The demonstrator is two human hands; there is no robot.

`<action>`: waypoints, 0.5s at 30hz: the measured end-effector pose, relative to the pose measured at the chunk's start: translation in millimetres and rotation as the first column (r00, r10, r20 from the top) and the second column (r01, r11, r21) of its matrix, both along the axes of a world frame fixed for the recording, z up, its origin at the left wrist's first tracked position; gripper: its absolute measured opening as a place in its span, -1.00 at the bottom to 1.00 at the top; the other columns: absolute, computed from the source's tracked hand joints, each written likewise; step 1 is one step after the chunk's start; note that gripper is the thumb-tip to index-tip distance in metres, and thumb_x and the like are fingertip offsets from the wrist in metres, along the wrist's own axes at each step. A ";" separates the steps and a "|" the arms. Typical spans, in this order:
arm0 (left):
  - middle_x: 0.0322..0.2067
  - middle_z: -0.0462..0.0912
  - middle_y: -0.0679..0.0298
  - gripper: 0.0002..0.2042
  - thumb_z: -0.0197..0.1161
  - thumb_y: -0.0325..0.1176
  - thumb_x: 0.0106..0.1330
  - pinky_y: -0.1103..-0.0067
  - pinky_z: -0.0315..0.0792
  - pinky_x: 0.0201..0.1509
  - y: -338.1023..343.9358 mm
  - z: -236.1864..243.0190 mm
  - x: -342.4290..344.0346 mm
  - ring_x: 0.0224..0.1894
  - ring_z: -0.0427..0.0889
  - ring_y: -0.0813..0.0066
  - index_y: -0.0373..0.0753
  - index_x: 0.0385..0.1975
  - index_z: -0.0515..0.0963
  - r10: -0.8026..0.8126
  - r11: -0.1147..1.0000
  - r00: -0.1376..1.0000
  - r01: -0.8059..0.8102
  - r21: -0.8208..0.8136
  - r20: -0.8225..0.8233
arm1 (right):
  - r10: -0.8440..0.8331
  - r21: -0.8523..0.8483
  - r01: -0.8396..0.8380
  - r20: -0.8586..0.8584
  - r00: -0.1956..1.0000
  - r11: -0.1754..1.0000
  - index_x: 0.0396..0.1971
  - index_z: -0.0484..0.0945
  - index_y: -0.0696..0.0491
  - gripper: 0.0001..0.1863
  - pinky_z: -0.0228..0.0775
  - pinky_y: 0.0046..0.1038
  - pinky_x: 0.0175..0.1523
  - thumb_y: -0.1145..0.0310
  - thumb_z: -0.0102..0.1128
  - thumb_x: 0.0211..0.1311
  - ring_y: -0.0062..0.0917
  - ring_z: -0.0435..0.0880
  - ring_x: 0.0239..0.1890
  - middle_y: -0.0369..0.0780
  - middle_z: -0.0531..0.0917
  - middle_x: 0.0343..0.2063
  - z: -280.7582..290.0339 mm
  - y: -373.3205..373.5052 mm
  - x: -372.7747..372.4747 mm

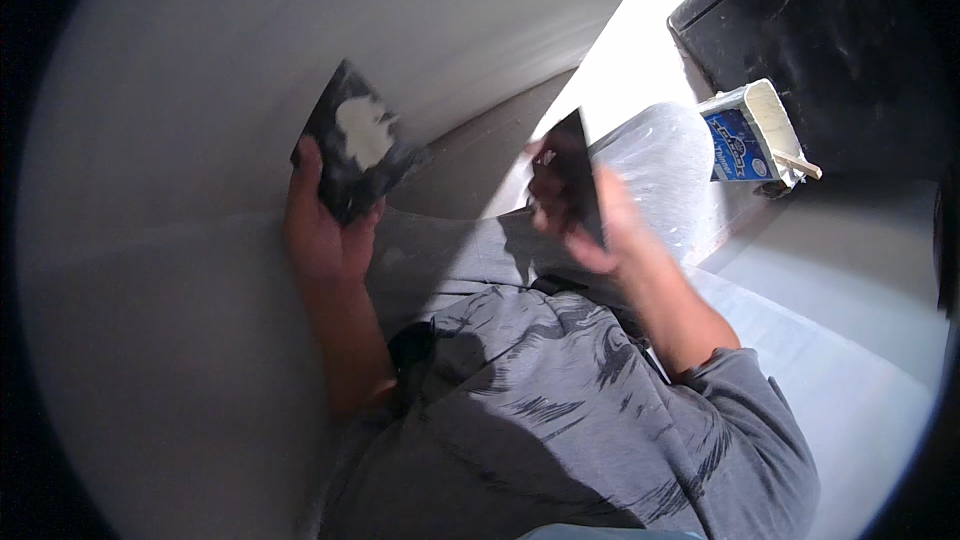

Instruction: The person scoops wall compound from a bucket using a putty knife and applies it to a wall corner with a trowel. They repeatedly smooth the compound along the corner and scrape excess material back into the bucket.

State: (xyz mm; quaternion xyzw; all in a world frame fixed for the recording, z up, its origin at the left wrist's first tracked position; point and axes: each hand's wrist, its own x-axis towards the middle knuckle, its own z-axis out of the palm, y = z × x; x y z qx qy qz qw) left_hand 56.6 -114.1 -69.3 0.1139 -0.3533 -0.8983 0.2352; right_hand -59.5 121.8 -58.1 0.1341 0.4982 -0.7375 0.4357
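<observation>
My left hand grips a flat dark square plate by its lower left side, with a patch of cream paste spread on it. To the right, my right hand, blurred, has its fingers round a second flat dark blade, held tilted, nearly edge-up. The two plates are apart. My knee in pale, dusty grey trousers is behind the right hand.
A grey-white wall curves along the left, above a dusty floor edge. A cut-open blue and white container with a wooden stick stands at right beside a large black object. Bright light falls across the middle.
</observation>
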 end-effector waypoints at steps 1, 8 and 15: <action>-0.01 0.65 0.12 -0.63 0.11 -0.26 0.47 0.38 0.62 -0.16 -5.8 -1.5 -0.3 -0.02 0.67 0.30 -0.31 0.18 0.43 -0.054 0.998 0.998 0.053 -0.037 -0.032 | -0.020 0.007 0.022 -0.160 0.987 1.000 -0.21 0.55 0.04 -0.41 0.38 -0.56 -0.41 -0.26 -0.02 0.39 -0.63 0.46 -0.44 -0.36 0.49 -0.47 10.1 5.6 -14.7; 0.02 0.62 0.05 -0.60 0.21 -0.38 0.40 0.28 0.61 0.09 9.0 23.1 -26.6 0.08 0.63 0.21 -0.38 0.17 0.39 -0.152 0.982 0.985 0.140 -0.128 -0.087 | -0.208 -0.342 0.082 -0.350 0.913 0.936 -0.06 0.51 0.14 -0.74 0.65 -0.34 -0.01 0.27 0.05 0.45 -0.44 0.75 -0.16 -0.16 0.70 -0.19 73.4 28.3 -32.4; 0.08 0.59 0.01 -0.68 0.13 -0.52 0.42 0.28 0.36 0.37 37.0 -3.7 -37.8 0.17 0.57 0.21 -0.44 0.14 0.42 0.080 0.856 0.995 -0.037 -0.516 0.061 | -0.119 -0.411 0.119 0.024 0.993 0.904 -0.14 0.49 0.13 -0.83 0.64 -0.41 -0.38 0.36 0.09 0.40 -0.47 0.73 -0.36 -0.19 0.67 -0.29 26.2 4.8 -7.1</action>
